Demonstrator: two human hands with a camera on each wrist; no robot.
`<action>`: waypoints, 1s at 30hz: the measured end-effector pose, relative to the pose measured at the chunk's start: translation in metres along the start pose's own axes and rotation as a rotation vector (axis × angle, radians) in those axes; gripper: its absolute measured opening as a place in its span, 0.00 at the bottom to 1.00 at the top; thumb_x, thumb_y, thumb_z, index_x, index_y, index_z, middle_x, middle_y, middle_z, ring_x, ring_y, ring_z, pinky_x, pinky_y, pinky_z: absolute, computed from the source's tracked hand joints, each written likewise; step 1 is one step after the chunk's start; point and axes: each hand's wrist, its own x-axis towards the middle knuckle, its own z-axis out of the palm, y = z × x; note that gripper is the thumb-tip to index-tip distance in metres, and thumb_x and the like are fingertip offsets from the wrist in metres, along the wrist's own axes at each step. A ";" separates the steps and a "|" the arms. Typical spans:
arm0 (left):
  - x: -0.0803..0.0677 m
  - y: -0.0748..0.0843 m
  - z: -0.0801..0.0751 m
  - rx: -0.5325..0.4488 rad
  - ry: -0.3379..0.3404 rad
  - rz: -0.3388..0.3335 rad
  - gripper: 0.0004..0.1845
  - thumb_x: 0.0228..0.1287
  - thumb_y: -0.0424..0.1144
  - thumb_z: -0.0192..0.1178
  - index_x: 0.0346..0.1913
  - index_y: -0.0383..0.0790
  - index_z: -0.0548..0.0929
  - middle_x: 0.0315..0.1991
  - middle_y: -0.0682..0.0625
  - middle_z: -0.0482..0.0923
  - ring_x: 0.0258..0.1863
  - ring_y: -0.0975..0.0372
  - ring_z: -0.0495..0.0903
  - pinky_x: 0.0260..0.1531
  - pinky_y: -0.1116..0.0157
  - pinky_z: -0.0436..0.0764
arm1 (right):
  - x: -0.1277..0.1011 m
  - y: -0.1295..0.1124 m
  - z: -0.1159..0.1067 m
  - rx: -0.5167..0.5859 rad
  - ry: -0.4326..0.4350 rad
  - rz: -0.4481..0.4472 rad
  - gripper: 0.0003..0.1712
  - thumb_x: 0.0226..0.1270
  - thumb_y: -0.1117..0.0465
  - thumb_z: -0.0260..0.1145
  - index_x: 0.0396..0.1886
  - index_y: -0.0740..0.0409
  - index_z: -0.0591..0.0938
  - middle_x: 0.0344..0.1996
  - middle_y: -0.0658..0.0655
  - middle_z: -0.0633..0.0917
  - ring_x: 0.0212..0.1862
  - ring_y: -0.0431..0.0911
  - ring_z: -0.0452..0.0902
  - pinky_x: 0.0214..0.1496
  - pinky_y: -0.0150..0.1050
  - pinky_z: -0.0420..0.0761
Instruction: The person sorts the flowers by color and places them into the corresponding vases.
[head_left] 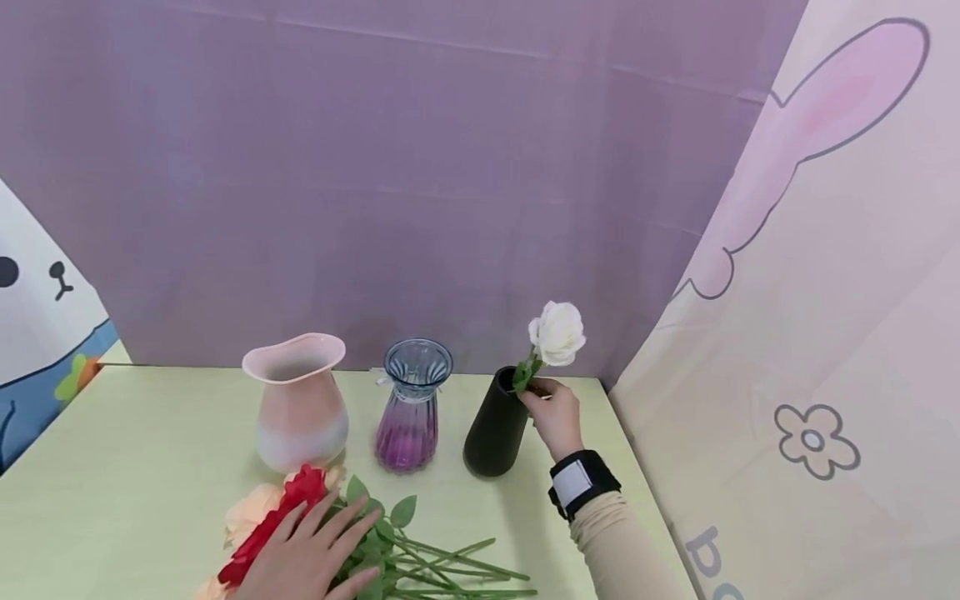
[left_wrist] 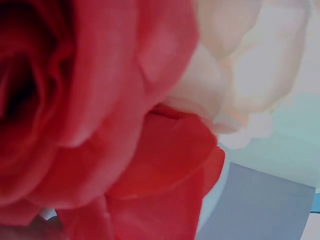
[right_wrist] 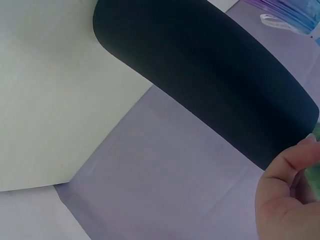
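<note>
Pinching the white rose (head_left: 558, 335) low on its greenery, a person's right hand (head_left: 557, 414) meets the rim of the black vase (head_left: 493, 429), thumb and fingers touching the mouth. The bloom stands just above that hand, clear of the rim; the stem appears to enter the vase, though its lower end is hidden inside. A black strap (head_left: 582, 483) rings the wrist just below the hand.

Immediately left of the right hand, the vase slants in the head view; whether it is truly tilted cannot be told. Farther left of that hand, well apart from it, are the glass vase (head_left: 407, 421), blue over purple, and beyond it the pink vase (head_left: 303, 417), neither holding a flower. All three share a pale surface (head_left: 172, 433).

Nearer the person, the left hand (head_left: 303, 554) lies spread and grasping nothing over red flowers (head_left: 251, 550) and leaves (head_left: 386, 531). Peach flowers (head_left: 250, 510) show to its left; green stems (head_left: 457, 572) fan out to its right.

The step in hand looks to be setting the rose into the black vase. The next move seems to call for lowering the stem straight down, then loosening the fingers without tipping the slim vase.
</note>
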 end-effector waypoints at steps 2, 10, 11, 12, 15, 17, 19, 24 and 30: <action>0.000 0.000 -0.004 0.005 -0.008 -0.011 0.46 0.52 0.85 0.40 0.75 0.79 0.49 0.79 0.70 0.40 0.81 0.54 0.35 0.69 0.30 0.29 | -0.019 -0.037 -0.013 0.052 -0.033 0.016 0.27 0.58 0.39 0.72 0.54 0.46 0.85 0.40 0.52 0.85 0.27 0.47 0.84 0.14 0.51 0.74; -0.002 -0.007 -0.011 0.030 -0.009 -0.043 0.45 0.53 0.85 0.40 0.75 0.80 0.49 0.78 0.73 0.40 0.81 0.56 0.34 0.70 0.31 0.29 | -0.065 -0.125 -0.041 0.191 -0.001 0.000 0.31 0.50 0.34 0.75 0.51 0.43 0.82 0.33 0.52 0.83 0.23 0.46 0.83 0.20 0.38 0.83; -0.003 -0.008 -0.010 0.032 -0.007 -0.044 0.45 0.53 0.85 0.40 0.75 0.79 0.49 0.78 0.73 0.40 0.81 0.56 0.34 0.70 0.31 0.28 | -0.063 -0.120 -0.039 0.212 0.007 0.001 0.30 0.52 0.37 0.75 0.51 0.45 0.82 0.32 0.53 0.84 0.22 0.46 0.83 0.19 0.39 0.83; -0.003 -0.009 -0.009 0.033 -0.005 -0.046 0.45 0.53 0.85 0.40 0.75 0.79 0.49 0.78 0.73 0.40 0.81 0.56 0.34 0.69 0.31 0.28 | -0.060 -0.113 -0.036 0.235 0.010 -0.002 0.29 0.54 0.39 0.75 0.51 0.47 0.82 0.33 0.54 0.85 0.22 0.47 0.83 0.19 0.40 0.83; -0.004 -0.012 -0.007 0.039 0.006 -0.051 0.45 0.53 0.85 0.40 0.75 0.79 0.49 0.78 0.73 0.41 0.81 0.57 0.34 0.69 0.30 0.28 | -0.051 -0.086 -0.023 0.322 0.007 -0.046 0.25 0.59 0.47 0.74 0.52 0.53 0.81 0.34 0.57 0.86 0.22 0.50 0.84 0.18 0.42 0.83; -0.005 -0.014 -0.009 0.043 0.008 -0.059 0.45 0.53 0.85 0.41 0.75 0.79 0.50 0.78 0.73 0.41 0.81 0.57 0.35 0.70 0.31 0.29 | -0.043 -0.066 -0.013 0.360 -0.006 -0.074 0.22 0.62 0.50 0.73 0.52 0.52 0.81 0.35 0.57 0.87 0.23 0.49 0.85 0.19 0.41 0.84; -0.005 -0.018 -0.012 0.042 0.021 -0.064 0.45 0.53 0.85 0.41 0.75 0.79 0.50 0.78 0.72 0.41 0.81 0.57 0.36 0.71 0.32 0.31 | -0.041 -0.058 -0.007 0.386 -0.003 -0.125 0.19 0.63 0.53 0.72 0.51 0.54 0.82 0.35 0.57 0.88 0.23 0.49 0.84 0.18 0.40 0.83; -0.005 -0.029 -0.017 0.043 0.048 -0.099 0.47 0.51 0.85 0.42 0.76 0.77 0.50 0.79 0.71 0.41 0.81 0.59 0.37 0.72 0.34 0.31 | -0.054 -0.090 -0.011 0.393 -0.024 -0.083 0.22 0.61 0.47 0.74 0.50 0.54 0.82 0.35 0.58 0.88 0.26 0.50 0.85 0.24 0.42 0.85; -0.010 -0.045 -0.013 0.084 0.078 -0.142 0.50 0.48 0.87 0.43 0.76 0.76 0.50 0.79 0.70 0.42 0.81 0.59 0.38 0.71 0.33 0.29 | -0.055 -0.078 -0.002 0.358 -0.048 -0.098 0.20 0.63 0.50 0.73 0.51 0.54 0.83 0.38 0.58 0.88 0.32 0.50 0.86 0.31 0.39 0.87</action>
